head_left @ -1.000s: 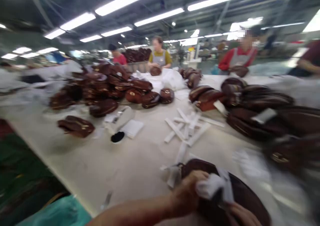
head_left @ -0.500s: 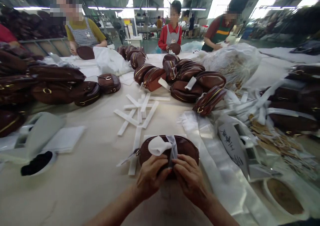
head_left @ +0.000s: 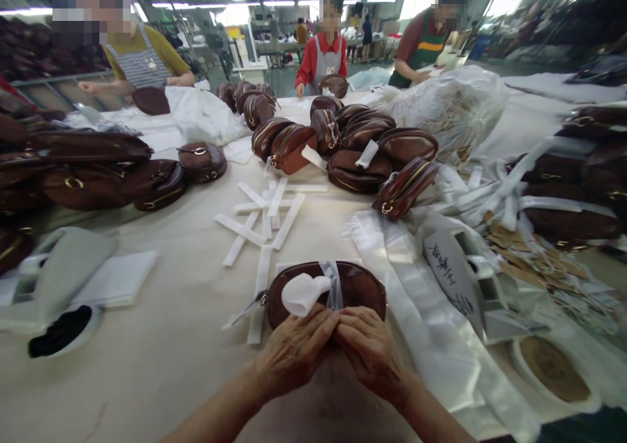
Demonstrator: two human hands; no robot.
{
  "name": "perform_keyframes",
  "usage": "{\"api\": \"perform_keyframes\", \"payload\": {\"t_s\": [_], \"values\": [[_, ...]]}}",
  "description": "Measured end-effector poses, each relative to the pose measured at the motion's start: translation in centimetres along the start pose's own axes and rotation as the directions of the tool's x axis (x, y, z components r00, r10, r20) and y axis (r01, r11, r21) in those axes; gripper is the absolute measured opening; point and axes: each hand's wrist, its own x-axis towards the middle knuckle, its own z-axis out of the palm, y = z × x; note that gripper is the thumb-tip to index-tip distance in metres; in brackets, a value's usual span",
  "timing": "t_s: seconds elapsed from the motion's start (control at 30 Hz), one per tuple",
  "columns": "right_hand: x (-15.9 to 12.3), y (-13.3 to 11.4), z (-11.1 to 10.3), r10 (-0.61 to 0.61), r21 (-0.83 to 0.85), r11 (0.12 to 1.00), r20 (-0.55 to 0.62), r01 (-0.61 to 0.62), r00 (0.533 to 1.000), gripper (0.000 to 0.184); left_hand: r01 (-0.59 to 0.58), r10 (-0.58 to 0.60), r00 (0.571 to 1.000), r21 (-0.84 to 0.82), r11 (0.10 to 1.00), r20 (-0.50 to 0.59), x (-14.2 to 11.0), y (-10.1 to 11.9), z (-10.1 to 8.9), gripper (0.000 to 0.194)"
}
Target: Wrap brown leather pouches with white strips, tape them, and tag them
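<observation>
Right in front of me on the table is a small oval brown leather bag (head_left: 365,293) with a zip ring at its left end. A crumpled piece of white wrapping (head_left: 304,294) sits on its top, beside a translucent strip (head_left: 334,285) running across the bag. My left hand (head_left: 296,346) and my right hand (head_left: 371,346) meet at the bag's near edge, fingers bent and pressed together on it around the strip's lower end. My fingertips are partly hidden.
Loose white strips (head_left: 264,217) lie beyond the bag. More brown bags (head_left: 360,168) are piled further back and left. Tape dispensers stand left (head_left: 68,266) and right (head_left: 455,279), with plastic sleeves (head_left: 431,319) and tags (head_left: 543,260) nearby. Co-workers (head_left: 326,57) stand across the table.
My view has swung right, away from the left table edge. My hands have drawn closer together, and their fingers now cover the strip's lower end. The bag has barely moved since half a second ago.
</observation>
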Motion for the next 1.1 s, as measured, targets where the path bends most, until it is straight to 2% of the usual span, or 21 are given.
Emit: {"api": "perform_keyframes", "payload": {"t_s": [0.2, 0.5, 0.6, 0.73, 0.93, 1.0, 1.1], "values": [[0.0, 0.1, 0.0, -0.018, -0.004, 1.000, -0.015, 0.018, 1.000, 0.021, 0.004, -0.003, 0.999, 0.028, 1.000, -0.054, -0.8, -0.3, 1.1, 0.042], [-1.1, 0.6, 0.3, -0.051, -0.044, 0.998, -0.007, 0.051, 0.999, 0.022, 0.002, -0.007, 0.999, -0.107, 0.994, -0.049, -0.4, -0.6, 0.3, 0.038], [-1.6, 0.5, 0.4, -0.063, -0.081, 0.995, 0.013, 0.064, 0.998, 0.026, -0.054, 0.054, 0.996, 0.001, 0.999, -0.074, -1.1, -0.5, 1.0, 0.037], [-1.9, 0.4, 0.5, -0.097, -0.163, 0.981, 0.041, 0.102, 0.994, 0.027, -0.164, 0.172, 0.985, 0.209, 0.964, -0.022, -1.9, -0.5, 1.4, 0.040], [-2.2, 0.9, 0.8, -0.177, -0.280, 0.941, 0.061, 0.187, 0.982, 0.023, -0.244, 0.235, 0.970, 0.316, 0.917, 0.068, -1.7, -0.5, 0.9, 0.039], [-2.4, 0.9, 1.4, -0.198, -0.310, 0.930, 0.034, 0.199, 0.980, 0.023, -0.254, 0.245, 0.967, 0.357, 0.899, 0.070, -2.1, -0.5, 1.8, 0.040], [-2.7, 0.9, 2.4, -0.193, -0.337, 0.926, -0.043, 0.167, 0.980, 0.023, -0.213, 0.242, 0.970, 0.418, 0.883, -0.018, -3.5, -0.8, 4.2, 0.045]]}}
